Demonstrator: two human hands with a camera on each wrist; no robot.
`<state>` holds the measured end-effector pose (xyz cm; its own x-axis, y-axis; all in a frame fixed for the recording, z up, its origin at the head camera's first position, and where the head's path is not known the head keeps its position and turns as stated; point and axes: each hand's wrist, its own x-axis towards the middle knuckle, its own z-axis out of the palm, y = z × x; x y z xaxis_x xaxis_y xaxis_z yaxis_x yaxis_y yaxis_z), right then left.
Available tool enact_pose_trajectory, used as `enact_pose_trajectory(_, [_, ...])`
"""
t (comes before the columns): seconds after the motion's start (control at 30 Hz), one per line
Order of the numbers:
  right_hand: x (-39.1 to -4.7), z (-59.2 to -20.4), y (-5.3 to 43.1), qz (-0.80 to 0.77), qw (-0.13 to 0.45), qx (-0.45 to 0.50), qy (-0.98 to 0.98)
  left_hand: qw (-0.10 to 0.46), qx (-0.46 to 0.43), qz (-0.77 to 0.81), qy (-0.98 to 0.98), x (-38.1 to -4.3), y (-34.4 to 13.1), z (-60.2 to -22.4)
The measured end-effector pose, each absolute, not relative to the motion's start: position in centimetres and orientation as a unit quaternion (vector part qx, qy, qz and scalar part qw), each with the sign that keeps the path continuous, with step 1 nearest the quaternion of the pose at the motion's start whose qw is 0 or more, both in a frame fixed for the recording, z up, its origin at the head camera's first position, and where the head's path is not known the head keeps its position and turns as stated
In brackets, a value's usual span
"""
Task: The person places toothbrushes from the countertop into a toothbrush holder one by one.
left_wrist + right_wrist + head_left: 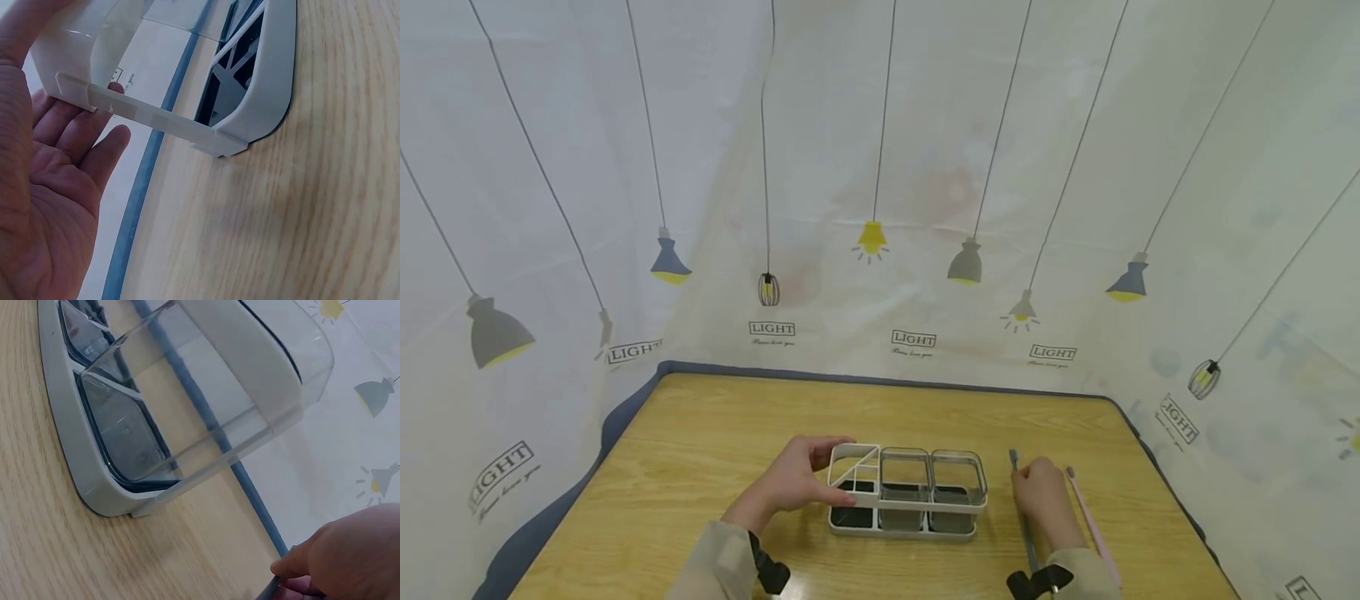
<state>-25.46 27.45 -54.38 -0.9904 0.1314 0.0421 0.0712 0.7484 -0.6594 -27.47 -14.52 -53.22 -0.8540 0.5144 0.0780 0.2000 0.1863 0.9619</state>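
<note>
A white toothbrush holder (pixel 917 505) stands on the wooden table, with a divided section at its left and two clear cups (pixel 958 475) side by side at its right. My left hand (pixel 790 482) grips the holder's left end, thumb on the near side and fingers behind the upper frame; the left wrist view shows the palm (pixel 53 206) beside that frame. To the right of the holder, my right hand (pixel 1042 493) pinches a grey toothbrush (pixel 1027 542), its head pointing away from me. A pink toothbrush (pixel 1090 521) lies just right of that hand.
The wooden table (pixel 737 408) has a dark blue edging (pixel 850 377) along its back and sides. Behind and around it hangs a pale sheet (pixel 820 167) printed with lamps. Both wrists wear black camera straps (pixel 767 571).
</note>
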Motion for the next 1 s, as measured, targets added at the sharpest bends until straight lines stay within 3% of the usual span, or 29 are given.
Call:
enact_pose_trajectory(0.3, [-25.4,-52.1,27.2,0.348,0.022,-0.065,-0.935,0.135,0.236,0.590,0.760,-27.6,-14.7,-53.1])
enact_pose_trajectory(1.0, [-24.9,-48.6,26.7,0.360,0.088,-0.056,-0.927,0.142,0.239,0.596,0.754,-27.2,-14.5,-52.9])
